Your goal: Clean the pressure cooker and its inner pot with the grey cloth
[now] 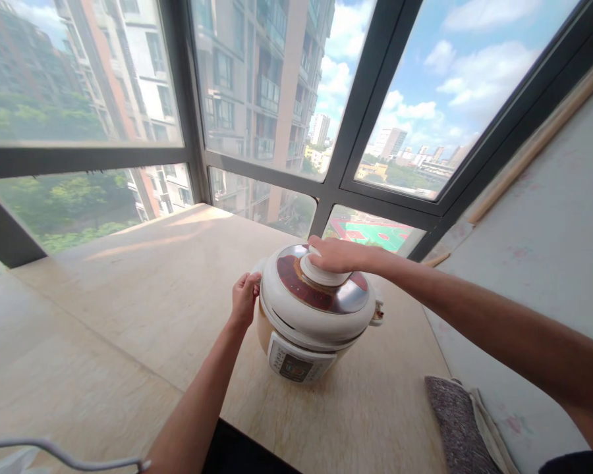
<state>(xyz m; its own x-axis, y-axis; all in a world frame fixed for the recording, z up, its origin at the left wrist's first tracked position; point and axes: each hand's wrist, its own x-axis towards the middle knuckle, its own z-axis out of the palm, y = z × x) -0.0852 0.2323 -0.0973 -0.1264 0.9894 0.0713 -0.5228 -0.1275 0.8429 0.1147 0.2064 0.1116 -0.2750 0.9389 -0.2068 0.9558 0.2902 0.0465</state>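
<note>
A white electric pressure cooker (301,322) stands upright on a stone-like window ledge, its control panel (295,362) facing me. The lid (286,280) sits on top, with a dark red and shiny center. My right hand (333,255) is wrapped over the round lid knob (321,271) from above. On the cooker's left side, my left hand (246,296) is closed at the rim, around what seems to be the side handle, mostly hidden by the fingers. The opposite side handle (378,314) shows free on the right.
Framed windows (271,79) rise behind and left of the ledge (128,296). A papered wall (543,276) runs along the right. Folded grey-brown cloth (457,421) lies at its foot. A pale cable (64,454) crosses the lower left corner.
</note>
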